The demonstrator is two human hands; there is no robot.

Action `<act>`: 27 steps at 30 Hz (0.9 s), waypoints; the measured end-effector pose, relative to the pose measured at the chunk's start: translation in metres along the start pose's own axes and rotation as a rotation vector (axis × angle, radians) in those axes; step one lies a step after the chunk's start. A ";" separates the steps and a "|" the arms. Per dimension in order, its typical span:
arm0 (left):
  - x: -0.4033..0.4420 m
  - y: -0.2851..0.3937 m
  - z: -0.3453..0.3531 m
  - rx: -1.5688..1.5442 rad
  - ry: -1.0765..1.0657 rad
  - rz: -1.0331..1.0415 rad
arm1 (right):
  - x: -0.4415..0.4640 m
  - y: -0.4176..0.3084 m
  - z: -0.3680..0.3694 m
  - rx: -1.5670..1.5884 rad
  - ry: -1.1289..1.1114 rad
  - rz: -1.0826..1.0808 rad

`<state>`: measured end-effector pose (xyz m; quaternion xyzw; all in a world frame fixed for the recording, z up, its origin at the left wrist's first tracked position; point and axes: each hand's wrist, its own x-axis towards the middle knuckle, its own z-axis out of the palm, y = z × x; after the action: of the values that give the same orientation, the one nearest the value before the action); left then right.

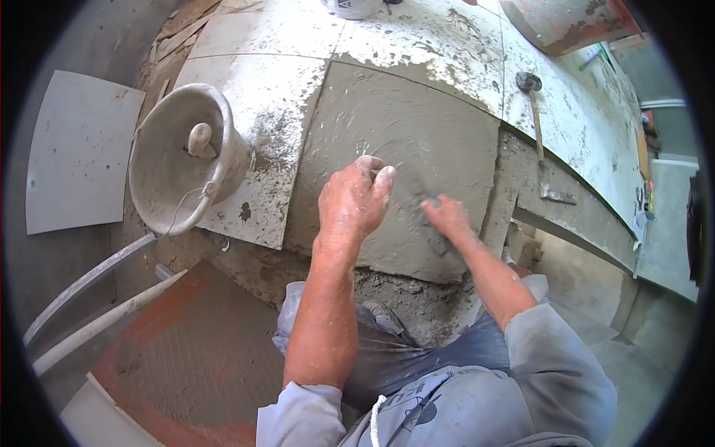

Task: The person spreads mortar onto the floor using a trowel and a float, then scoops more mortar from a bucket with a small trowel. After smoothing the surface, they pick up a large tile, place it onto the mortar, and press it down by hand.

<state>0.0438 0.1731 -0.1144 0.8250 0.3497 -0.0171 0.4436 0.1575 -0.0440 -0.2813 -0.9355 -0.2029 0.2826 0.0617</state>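
Observation:
Grey wet mortar (402,127) lies spread in a broad square layer in the middle of the head view, with curved smear marks on its surface. My right hand (448,217) is closed on a trowel (436,237) whose mortar-coated blade is blurred and rests at or just over the layer. Left of it, my left hand (357,194) is raised over the mortar with its fingers curled and pinched together. Whatever those fingers hold, if anything, is too small to make out.
A mortar-stained bucket (237,160) stands at left beside a loose tile (82,153). A mortar-coated tile (201,350) lies lower left. A mallet (535,112) rests on the splashed white tiles (573,127) at right. A red-rimmed tub (566,26) sits at the top.

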 end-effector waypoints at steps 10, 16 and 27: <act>-0.004 -0.007 -0.008 -0.091 0.019 -0.071 | -0.046 0.099 0.011 0.043 0.189 0.118; -0.010 -0.002 -0.008 -0.038 0.037 -0.030 | 0.035 0.023 0.012 0.146 0.203 -0.009; -0.004 -0.011 -0.006 -0.135 0.039 -0.029 | -0.061 0.074 0.002 -0.142 -0.018 -0.014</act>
<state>0.0322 0.1793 -0.1170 0.7883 0.3708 0.0162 0.4907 0.1352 -0.1368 -0.2693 -0.9336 -0.2294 0.2754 -0.0044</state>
